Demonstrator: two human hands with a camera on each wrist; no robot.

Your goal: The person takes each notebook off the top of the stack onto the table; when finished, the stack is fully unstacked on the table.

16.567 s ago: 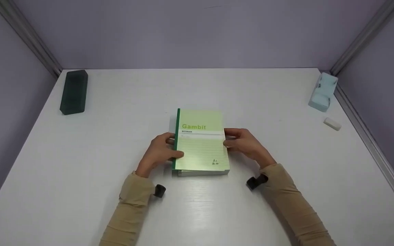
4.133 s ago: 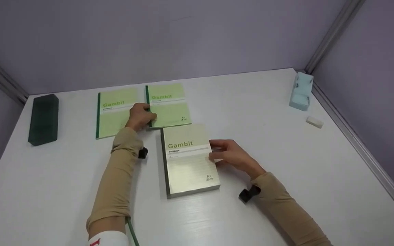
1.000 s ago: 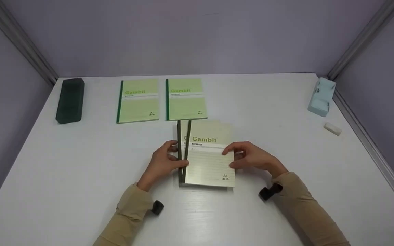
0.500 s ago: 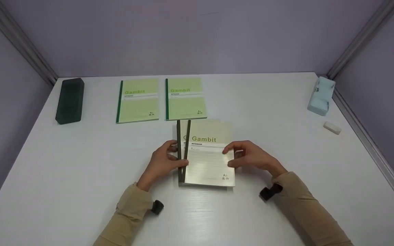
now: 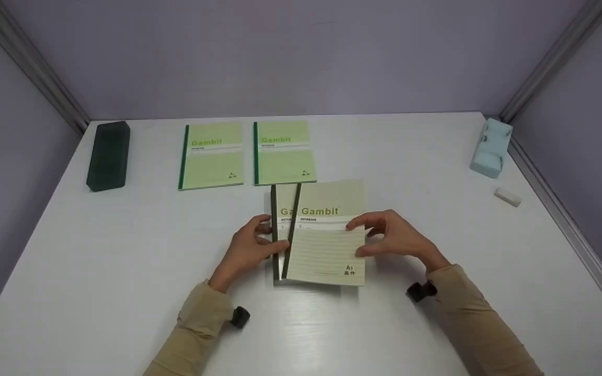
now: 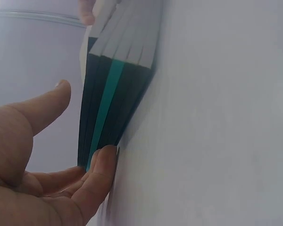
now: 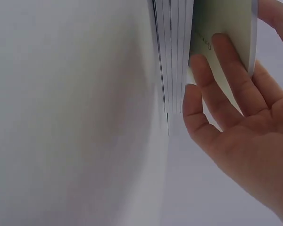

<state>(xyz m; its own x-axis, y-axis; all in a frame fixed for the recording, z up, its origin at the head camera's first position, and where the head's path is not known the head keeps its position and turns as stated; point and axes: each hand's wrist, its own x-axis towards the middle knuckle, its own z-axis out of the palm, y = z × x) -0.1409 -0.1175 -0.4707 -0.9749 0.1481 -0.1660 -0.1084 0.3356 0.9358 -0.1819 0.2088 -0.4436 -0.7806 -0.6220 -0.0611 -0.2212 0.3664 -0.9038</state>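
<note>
A stack of green-covered Gambit notebooks (image 5: pixel 281 235) lies at the table's middle, dark spines to the left. Its top notebook (image 5: pixel 327 250) is shifted right over the others. My right hand (image 5: pixel 397 237) grips this notebook by its right edge; in the right wrist view fingers (image 7: pixel 236 80) reach beneath it, and a gap separates it from the page edges below. At the stack's left, fingers of my left hand (image 5: pixel 251 248) touch the spines (image 6: pixel 106 103). The left thumb is stretched out, overlapping the top spine in the head view but apart from the stack in the left wrist view.
Two like notebooks lie side by side behind the stack, one left (image 5: pixel 212 162) and one right (image 5: pixel 284 162). A dark green box (image 5: pixel 108 155) stands at the far left. A light blue box (image 5: pixel 491 148) and a white eraser-like block (image 5: pixel 507 197) lie at the right.
Since the earliest frame, two notebooks have come to lie at the back. During the last second my right hand has drawn the top notebook further right, while the left hand has barely moved.
</note>
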